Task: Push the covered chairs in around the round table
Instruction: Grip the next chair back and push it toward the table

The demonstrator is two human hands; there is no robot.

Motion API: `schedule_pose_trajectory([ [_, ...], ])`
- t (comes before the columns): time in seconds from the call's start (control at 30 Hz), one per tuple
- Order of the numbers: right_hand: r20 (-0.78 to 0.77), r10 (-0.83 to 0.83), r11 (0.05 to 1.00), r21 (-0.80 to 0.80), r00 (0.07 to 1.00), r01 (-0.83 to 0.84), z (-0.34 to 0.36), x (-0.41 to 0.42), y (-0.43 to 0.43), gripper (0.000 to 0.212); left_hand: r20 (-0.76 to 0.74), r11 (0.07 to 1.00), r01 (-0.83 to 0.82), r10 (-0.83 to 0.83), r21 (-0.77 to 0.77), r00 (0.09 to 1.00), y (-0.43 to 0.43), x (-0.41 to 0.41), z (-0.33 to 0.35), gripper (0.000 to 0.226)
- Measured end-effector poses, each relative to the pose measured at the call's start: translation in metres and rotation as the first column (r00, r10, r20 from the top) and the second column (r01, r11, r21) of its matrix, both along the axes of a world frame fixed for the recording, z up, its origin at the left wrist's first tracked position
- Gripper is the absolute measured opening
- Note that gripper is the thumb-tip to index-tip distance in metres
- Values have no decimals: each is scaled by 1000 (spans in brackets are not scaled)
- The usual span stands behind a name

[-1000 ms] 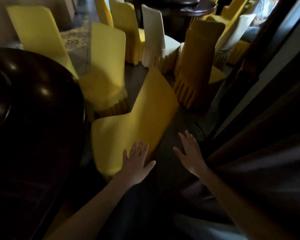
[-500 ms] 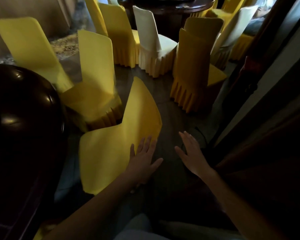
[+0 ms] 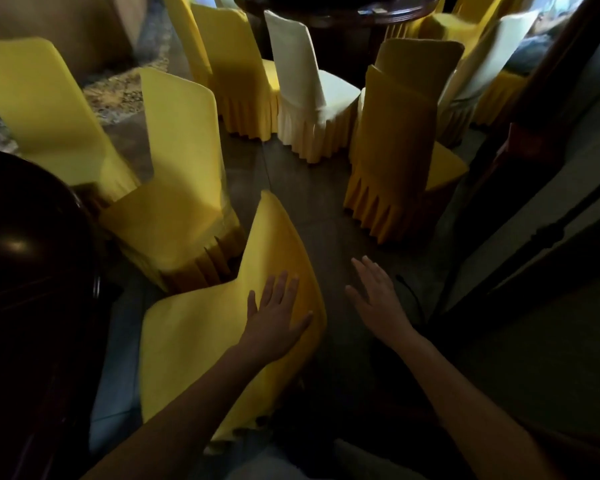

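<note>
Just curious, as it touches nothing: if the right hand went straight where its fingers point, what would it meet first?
The right hand points along bare floor; the first thing in that line looks like the white-covered chair, though depth is unclear.

pretty dim room, light comes from the top right, small glare spot on the dark tabletop (image 3: 18, 244), edges bent by wide-angle, slightly soft

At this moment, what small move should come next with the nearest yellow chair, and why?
Probably push the nearest chair toward the round table with the left hand, which lies flat on its backrest; floor shows between seat and table. The right hand hovers open, touching nothing.
</note>
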State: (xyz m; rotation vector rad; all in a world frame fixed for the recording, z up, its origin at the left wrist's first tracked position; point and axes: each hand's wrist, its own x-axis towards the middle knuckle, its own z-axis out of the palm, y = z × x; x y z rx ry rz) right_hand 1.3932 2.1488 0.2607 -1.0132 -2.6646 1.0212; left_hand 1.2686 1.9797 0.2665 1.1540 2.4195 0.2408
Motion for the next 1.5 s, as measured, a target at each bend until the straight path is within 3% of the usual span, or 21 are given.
schedule_pose_trajectory([
  [0.23, -8, 44, 999, 17, 999, -43, 17, -72, 52, 56, 4, 997, -68, 68, 23, 998, 37, -67, -2, 70],
  [0.47, 34, 329, 943, 35, 944, -330, 25, -153, 65, 54, 31, 973, -229, 229, 1, 973, 19, -106, -10, 72],
  [0.57, 119, 529, 840, 72, 840, -538, 24, -190, 71, 55, 44, 946, -324, 323, 18, 945, 18, -115, -7, 71],
  [0.7, 241, 758, 608, 77, 606, -790, 12, -226, 82, 63, 14, 887, -462, 462, -21, 887, 23, -117, -15, 72],
  [0.77, 241, 845, 478, 61, 478, -876, 3, -234, 94, 54, 52, 831, -552, 555, -68, 830, 32, -106, -19, 71],
  [0.87, 273, 916, 283, 76, 293, -956, 0, -247, 113, 54, 252, 717, -693, 686, -74, 683, 52, -78, -26, 69],
  [1.07, 252, 964, 35, 202, 87, -979, -4, -270, 138, 67, 666, 369, -925, 713, -89, 220, 92, -16, -38, 64],
  [1.13, 240, 971, -59, 282, 11, -958, -9, -276, 145, 69, 649, 354, -932, 727, -75, 224, 104, 11, -34, 62],
  [1.23, 244, 970, -79, 329, 4, -941, -7, -289, 142, 72, 489, 319, -948, 830, -21, 269, 107, 33, -19, 62],
  [1.5, 213, 977, -100, 382, -18, -919, -20, -297, 136, 76, 284, 95, -994, 956, -62, 74, 126, 39, -17, 65],
])
